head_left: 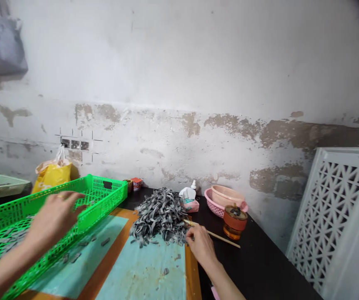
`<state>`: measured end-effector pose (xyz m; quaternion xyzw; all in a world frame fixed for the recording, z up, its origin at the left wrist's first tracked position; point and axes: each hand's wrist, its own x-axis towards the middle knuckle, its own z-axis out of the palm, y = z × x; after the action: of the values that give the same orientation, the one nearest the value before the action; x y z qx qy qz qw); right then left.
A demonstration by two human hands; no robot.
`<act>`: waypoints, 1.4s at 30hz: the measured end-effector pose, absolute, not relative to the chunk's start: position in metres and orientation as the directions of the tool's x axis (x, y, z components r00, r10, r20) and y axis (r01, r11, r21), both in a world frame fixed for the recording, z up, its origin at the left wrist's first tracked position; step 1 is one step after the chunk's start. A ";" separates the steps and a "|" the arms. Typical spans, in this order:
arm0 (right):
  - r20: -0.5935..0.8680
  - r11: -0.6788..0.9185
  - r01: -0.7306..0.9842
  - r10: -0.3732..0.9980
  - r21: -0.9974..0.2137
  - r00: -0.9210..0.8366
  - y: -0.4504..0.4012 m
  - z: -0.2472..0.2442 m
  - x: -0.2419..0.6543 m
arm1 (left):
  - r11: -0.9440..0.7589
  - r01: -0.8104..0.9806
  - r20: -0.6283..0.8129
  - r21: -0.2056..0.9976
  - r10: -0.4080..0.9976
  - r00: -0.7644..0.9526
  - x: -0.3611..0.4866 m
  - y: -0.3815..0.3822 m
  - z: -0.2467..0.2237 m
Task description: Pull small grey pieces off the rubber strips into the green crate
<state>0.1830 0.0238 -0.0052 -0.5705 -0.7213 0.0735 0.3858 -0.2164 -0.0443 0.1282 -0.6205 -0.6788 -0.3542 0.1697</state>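
Note:
My left hand hovers over the near wall of a long green plastic crate, palm down, fingers stretched and thumb apart, holding nothing that I can see. Small grey folded pieces lie on the crate's mesh floor. A heap of grey fabric-like strips sits on the pale blue mat. At its right edge is my right hand, thumb and fingers curled together in a pinch; what they hold, if anything, is hidden. Just behind those fingers a thin wooden stick lies on the dark table.
Pink and peach plastic baskets stand at the back right, beside an amber glass jar. A tissue pack and a white bottle are behind the heap. A yellow bag stands behind the crate. A white lattice panel is at right.

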 end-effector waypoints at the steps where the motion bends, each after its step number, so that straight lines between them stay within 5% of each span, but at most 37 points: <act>1: 0.498 0.355 0.767 0.866 -0.534 -0.055 0.022 -0.002 0.183 | -0.127 0.956 0.625 0.263 0.778 -0.069 -0.190 -0.044 0.117; 4: 0.558 0.429 0.705 0.828 -0.565 -0.057 0.019 0.002 0.182 | -0.317 0.820 0.370 0.476 0.918 0.141 -0.105 -0.043 0.070; 6: 0.557 0.480 0.573 0.829 -0.664 -0.049 0.020 0.001 0.181 | -0.386 0.724 0.332 0.571 0.916 0.226 -0.060 -0.042 0.036; 15: 0.411 0.416 0.173 0.909 -0.893 -0.067 0.023 -0.002 0.164 | -0.365 0.644 0.205 0.672 0.928 0.311 -0.021 -0.030 0.004; 20: 0.213 0.210 -0.035 0.958 -0.977 -0.191 0.016 0.008 0.157 | -0.094 0.033 0.083 0.995 0.965 0.250 -0.015 -0.006 0.008; 23: 0.207 0.191 -0.090 0.950 -0.977 -0.233 0.011 0.013 0.157 | 0.047 -0.287 0.020 0.957 0.974 0.225 -0.008 -0.001 0.008; 27: 0.115 0.097 -0.068 0.934 -0.993 -0.339 0.004 0.018 0.157 | 0.075 -0.440 0.041 0.895 0.967 0.250 -0.006 -0.006 0.005; 42: -0.023 0.020 0.104 0.917 -0.994 -0.398 0.001 0.017 0.160 | 0.081 -0.331 0.009 0.940 0.965 0.262 -0.012 -0.006 -0.003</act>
<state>0.1596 0.0011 0.0169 -0.4140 -0.6167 0.5643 0.3602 -0.0116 -0.0055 -0.0032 -0.4581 -0.3458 -0.4996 -0.6488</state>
